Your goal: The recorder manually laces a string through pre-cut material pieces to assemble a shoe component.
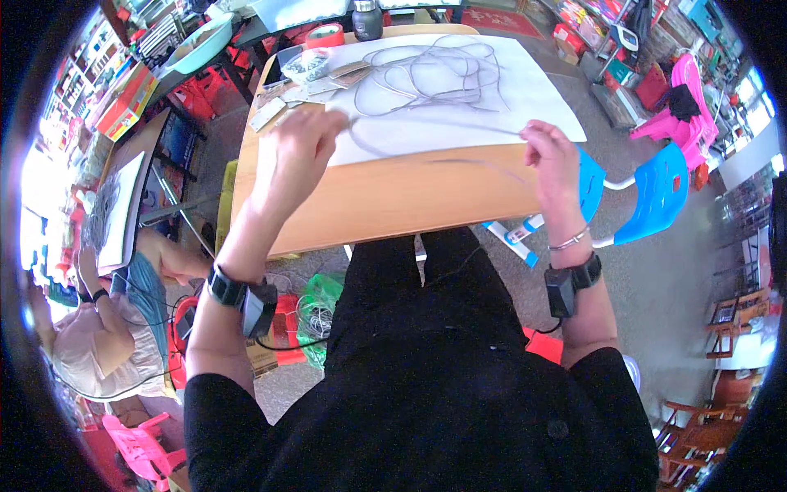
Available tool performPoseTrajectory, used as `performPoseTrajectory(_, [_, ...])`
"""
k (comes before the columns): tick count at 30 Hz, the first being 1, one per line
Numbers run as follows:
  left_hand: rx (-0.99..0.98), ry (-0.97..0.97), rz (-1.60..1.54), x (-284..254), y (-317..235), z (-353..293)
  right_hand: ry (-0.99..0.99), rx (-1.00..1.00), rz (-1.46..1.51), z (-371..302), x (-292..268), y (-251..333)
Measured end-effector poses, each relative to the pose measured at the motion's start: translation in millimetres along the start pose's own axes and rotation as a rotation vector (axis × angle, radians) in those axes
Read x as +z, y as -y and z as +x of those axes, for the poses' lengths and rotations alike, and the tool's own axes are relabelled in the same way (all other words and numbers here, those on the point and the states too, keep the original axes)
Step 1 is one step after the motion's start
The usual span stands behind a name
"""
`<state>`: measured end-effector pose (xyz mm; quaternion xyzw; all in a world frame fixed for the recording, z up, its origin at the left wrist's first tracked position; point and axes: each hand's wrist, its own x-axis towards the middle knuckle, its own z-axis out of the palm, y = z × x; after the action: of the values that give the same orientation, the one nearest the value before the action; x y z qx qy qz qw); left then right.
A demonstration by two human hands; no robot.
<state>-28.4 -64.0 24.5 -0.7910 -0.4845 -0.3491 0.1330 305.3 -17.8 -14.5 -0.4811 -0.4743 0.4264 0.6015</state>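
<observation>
A thin grey cord (479, 127) stretches between my two raised hands above the table, with another length sagging in a blurred loop. My left hand (299, 152) is closed on the cord at the left; its fingertips are partly smeared by motion. At the right edge of the white sheet (541, 90), my right hand (551, 152) pinches the cord between thumb and fingers. A loose tangle of the same grey cord (434, 78) lies on the sheet beyond my hands. Flat pale cards (316, 92) are scattered beside the tangle, near my left hand.
At the table's far left stand a clear bowl of small pieces (307, 66), a roll of red tape (325, 35) and a phone (283, 66). A dark bottle (366, 20) is behind. A blue chair (656, 193) stands right; another person (111, 336) sits left.
</observation>
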Motion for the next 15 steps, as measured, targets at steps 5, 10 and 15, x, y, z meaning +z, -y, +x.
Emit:
performPoseTrajectory(5, [-0.059,0.118,0.014,10.8,-0.3,-48.0,0.053,0.077,-0.051,-2.1,1.0,-36.8])
performPoseTrajectory(10, [-0.083,0.081,0.029,20.3,4.0,-68.0,0.131,0.110,-0.072,-2.9,-2.3,-43.6])
performPoseTrajectory(15, [-0.137,0.049,0.057,26.6,10.0,-85.7,0.052,-0.062,-0.391,4.5,-5.7,-48.8])
